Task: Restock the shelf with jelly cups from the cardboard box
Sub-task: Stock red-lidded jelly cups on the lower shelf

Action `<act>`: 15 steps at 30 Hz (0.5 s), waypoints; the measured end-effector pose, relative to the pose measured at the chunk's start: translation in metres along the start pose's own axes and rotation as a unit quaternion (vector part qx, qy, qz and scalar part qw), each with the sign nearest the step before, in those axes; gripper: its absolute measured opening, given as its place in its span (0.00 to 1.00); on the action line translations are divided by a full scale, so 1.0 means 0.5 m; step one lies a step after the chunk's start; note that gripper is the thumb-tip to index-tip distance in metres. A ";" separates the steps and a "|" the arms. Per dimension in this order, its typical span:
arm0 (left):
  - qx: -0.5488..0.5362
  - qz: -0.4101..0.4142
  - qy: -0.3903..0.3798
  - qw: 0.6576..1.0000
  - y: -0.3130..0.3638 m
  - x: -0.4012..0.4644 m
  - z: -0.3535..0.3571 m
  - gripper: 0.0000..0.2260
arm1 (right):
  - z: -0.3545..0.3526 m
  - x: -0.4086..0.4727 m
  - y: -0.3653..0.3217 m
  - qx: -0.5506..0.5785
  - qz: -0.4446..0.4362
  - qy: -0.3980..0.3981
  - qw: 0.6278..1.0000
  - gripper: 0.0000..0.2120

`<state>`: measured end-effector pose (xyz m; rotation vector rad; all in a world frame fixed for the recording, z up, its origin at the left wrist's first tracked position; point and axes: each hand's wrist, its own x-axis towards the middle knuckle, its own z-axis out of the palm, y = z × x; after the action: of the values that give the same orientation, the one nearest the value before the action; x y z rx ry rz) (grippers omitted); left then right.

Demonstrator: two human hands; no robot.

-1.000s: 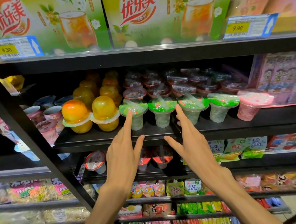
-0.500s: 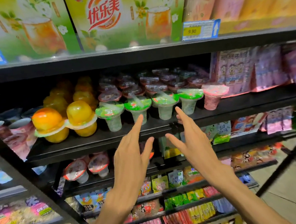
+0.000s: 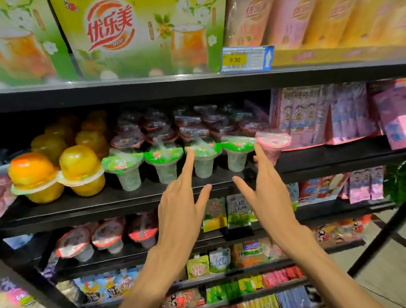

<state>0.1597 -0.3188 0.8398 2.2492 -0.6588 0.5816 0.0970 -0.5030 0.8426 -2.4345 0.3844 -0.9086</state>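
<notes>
Both hands are reaching toward the shelf with fingers straight and spread, holding nothing: the left hand is pointing at a green-lidded jelly cup, the right hand nearing the pink-lidded cup. The cups are standing in a front row; they are probably light, with thin foil tops, so gripping the stiff tapered body looks safest

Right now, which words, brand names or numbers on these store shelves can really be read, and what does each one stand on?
"优乐美": red brand lettering on the green cardboard drink carton on the top shelf.
"9.90": yellow panel of the blue-and-white price tag clipped to the top shelf edge.
Too small or blurred to read: that tag's fine print, the green foil lids of the clear jelly cups, the pink packets and the snack pouches below.
</notes>
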 end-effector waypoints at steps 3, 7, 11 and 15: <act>0.029 -0.018 0.012 0.999 0.018 0.020 0.025 0.38 | -0.004 0.032 0.025 0.016 -0.013 -0.021 1.000 0.45; 0.048 -0.065 0.027 0.996 0.036 0.041 0.053 0.40 | -0.002 0.070 0.048 0.027 -0.015 -0.047 0.998 0.46; 0.073 -0.087 0.038 0.993 0.042 0.052 0.074 0.40 | 0.007 0.087 0.060 0.044 -0.027 -0.054 0.997 0.46; 0.067 -0.103 0.035 0.992 0.040 0.064 0.094 0.40 | 0.017 0.094 0.061 0.103 -0.027 -0.061 0.992 0.44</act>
<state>0.1820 -0.3745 0.8378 2.3734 -0.3549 0.6133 0.1347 -0.5453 0.8453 -2.3045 0.1722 -0.7756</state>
